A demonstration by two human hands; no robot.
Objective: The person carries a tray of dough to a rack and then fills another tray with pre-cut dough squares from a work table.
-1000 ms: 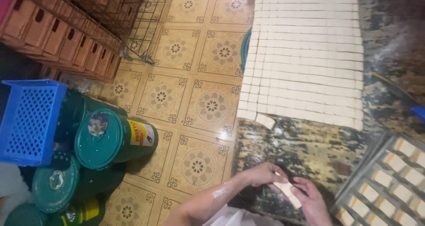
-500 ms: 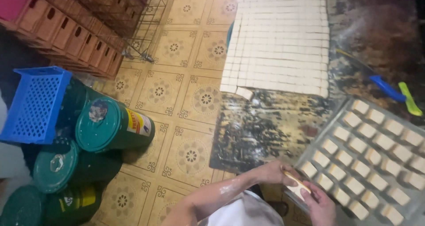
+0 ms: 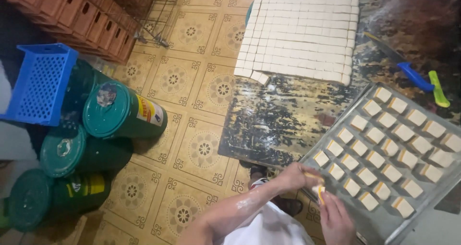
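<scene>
Dough fills the far part of the counter [image 3: 283, 115] in the head view: a pale sheet of dough [image 3: 302, 29] scored into small rectangles runs to the far edge, with a few loose cut pieces at its near left corner. The counter's surface is dark and mottled.

At the near right corner lies a grey metal baking tray [image 3: 384, 230], set at an angle and lined with rows of small folded dough pieces [image 3: 384, 144] showing yellow filling at their edges.

Both hands meet at the tray's near left corner. The left hand [image 3: 297, 175], forearm dusted with flour, has its fingers curled and pinched on a small dough piece with yellow filling [image 3: 318, 192]. The right hand [image 3: 336, 218] comes up from below, fingers partly closed on the same piece, which is held just above the tray's edge.

Beyond the tray, near the counter's right edge, lie a knife with a blue handle [image 3: 413, 76] and a green-handled tool [image 3: 439, 89].

Left of the counter, on the patterned tile floor [image 3: 192, 129], stand green drums [image 3: 120, 113], a blue plastic crate [image 3: 41, 84] and brown crates [image 3: 81, 19].
</scene>
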